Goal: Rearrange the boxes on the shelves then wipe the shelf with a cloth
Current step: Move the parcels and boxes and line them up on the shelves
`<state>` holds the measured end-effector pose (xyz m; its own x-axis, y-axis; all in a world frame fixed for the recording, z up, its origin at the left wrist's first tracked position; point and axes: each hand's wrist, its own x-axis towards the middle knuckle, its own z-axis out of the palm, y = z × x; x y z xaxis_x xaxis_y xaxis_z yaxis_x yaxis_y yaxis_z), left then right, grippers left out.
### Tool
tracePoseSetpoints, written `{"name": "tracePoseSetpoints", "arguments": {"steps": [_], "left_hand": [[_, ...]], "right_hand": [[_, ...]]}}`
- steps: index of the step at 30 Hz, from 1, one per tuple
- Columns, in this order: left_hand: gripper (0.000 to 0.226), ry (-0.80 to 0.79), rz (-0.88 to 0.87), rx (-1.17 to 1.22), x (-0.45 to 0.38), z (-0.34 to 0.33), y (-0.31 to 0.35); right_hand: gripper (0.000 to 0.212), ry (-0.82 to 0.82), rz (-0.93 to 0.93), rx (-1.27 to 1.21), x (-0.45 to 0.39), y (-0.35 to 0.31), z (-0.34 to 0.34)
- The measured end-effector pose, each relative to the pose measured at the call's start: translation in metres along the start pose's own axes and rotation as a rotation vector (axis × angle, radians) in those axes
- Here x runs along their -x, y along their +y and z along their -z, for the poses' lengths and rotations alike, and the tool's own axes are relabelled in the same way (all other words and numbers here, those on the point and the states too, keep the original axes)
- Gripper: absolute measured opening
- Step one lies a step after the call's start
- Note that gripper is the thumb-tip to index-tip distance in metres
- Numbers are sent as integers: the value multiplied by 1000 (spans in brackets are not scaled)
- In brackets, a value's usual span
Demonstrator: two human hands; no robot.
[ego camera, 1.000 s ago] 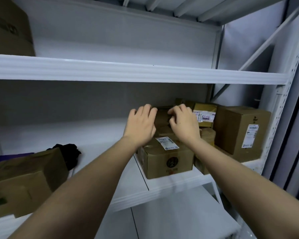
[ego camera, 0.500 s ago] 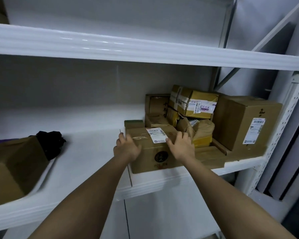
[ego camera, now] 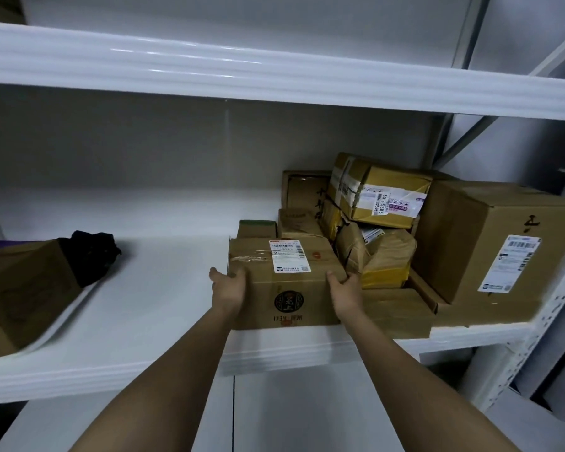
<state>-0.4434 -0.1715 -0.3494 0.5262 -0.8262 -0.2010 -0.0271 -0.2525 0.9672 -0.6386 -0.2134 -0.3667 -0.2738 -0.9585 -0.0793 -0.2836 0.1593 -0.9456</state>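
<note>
Head view — both hands clamp the front carton, right of centre on the middle shelf.

Rearranging looks part-done: other boxes [ego camera: 382,194] crowd the right, a bare shelf [ego camera: 163,288] stretches left, and wiping has not begun — a dark cloth [ego camera: 90,254] lies at mid-left. The left hand [ego camera: 227,288] and right hand [ego camera: 346,293], arms outstretched, press curled fingers against opposite sides of the labelled box [ego camera: 284,282].
</note>
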Motion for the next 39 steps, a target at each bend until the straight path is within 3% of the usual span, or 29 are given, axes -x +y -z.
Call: {"name": "tracePoseSetpoints", "arguments": {"steps": [5, 9, 16, 23, 25, 28, 29, 32, 36, 39], "left_hand": [[58, -187, 103, 177, 5, 3, -11], [52, -129, 104, 241, 14, 3, -12], [66, 34, 47, 248, 27, 8, -1], [73, -22, -9, 454, 31, 27, 15], [68, -12, -14, 470, 31, 31, 16], [67, 11, -57, 439, 34, 37, 19], [66, 12, -75, 428, 35, 40, 21], [61, -12, -83, 408, 32, 51, 26], [30, -54, -67, 374, 26, 64, 28], [23, -117, -47, 342, 27, 72, 28]], "right_hand": [[63, -104, -127, -221, 1, 4, 2], [64, -138, -146, -243, 4, 8, 4], [67, -51, -96, -340, 19, -2, 4], [56, -148, -94, -565, 30, -30, 4], [65, -164, -122, -557, 34, -36, 4], [104, -279, -211, -560, 38, -44, 6], [100, -340, -232, -541, 40, -47, 9], [64, -513, -233, -444, 44, -51, 21], [51, -585, -145, -312, 46, -52, 26], [59, -586, -104, -298, 45, -50, 25]]}}
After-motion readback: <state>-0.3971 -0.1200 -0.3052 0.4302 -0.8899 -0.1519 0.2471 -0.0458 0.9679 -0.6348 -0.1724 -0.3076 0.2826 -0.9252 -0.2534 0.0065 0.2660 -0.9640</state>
